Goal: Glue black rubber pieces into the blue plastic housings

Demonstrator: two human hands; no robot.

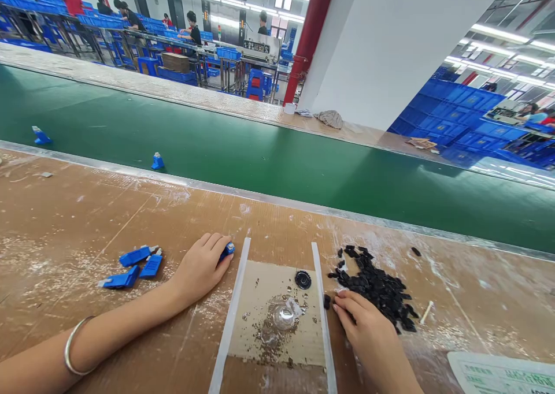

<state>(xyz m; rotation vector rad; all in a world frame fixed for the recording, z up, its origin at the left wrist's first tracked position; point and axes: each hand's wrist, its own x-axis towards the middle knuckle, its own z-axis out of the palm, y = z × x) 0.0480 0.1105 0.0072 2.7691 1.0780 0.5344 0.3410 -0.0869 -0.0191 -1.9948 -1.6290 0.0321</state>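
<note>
My left hand point(203, 267) rests on the brown tabletop, fingers closed around a small blue plastic part point(228, 248) with a pale tip. Left of it lie several similar blue parts point(135, 258) in a loose group. My right hand point(368, 330) is low over the table, its fingertips drawn together beside a small black piece point(326, 301). Whether anything is between those fingertips, I cannot make out. A pile of small black plastic pieces point(377, 287) spreads just beyond and right of this hand. Between my hands is a taped-down cardboard sheet point(247, 336).
On the cardboard are a round black cap point(303, 279) and a clear, wet-looking blob point(284, 318). A green conveyor belt point(243, 151) runs across, carrying two blue parts. A white cotton swab point(427, 312) and a printed white sheet point(498, 371) lie right. People work at benches behind.
</note>
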